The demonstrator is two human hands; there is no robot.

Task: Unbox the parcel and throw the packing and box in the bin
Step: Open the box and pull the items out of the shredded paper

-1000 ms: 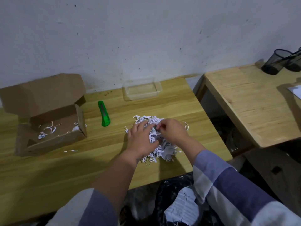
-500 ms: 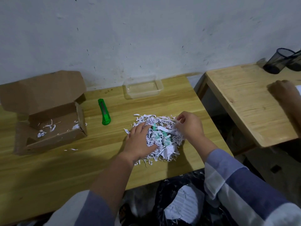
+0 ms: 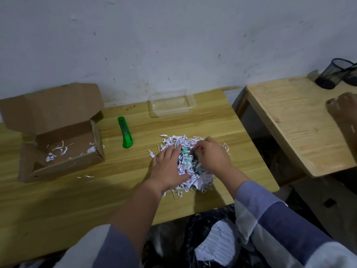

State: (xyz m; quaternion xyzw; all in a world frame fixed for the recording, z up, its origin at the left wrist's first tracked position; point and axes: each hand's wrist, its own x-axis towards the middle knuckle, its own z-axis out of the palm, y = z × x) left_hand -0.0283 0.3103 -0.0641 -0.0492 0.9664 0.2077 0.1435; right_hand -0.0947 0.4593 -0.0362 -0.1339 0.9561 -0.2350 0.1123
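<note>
A heap of shredded white paper packing lies on the wooden table, with small teal items showing in its middle. My left hand presses flat on the heap's left side, fingers spread. My right hand is over the heap's right side, fingertips pinching at a teal item among the shreds. The open cardboard box sits at the left with a few paper shreds inside. A black bin bag with white paper in it hangs below the table's front edge.
A green utility knife lies between box and heap. A clear plastic tray stands by the wall. A second wooden table at the right carries black mesh cups; another person's hand rests on it.
My right hand moved from the heap's right edge back to its middle and now pinches at the teal items. The left hand stayed on the shreds, which have spread apart.
</note>
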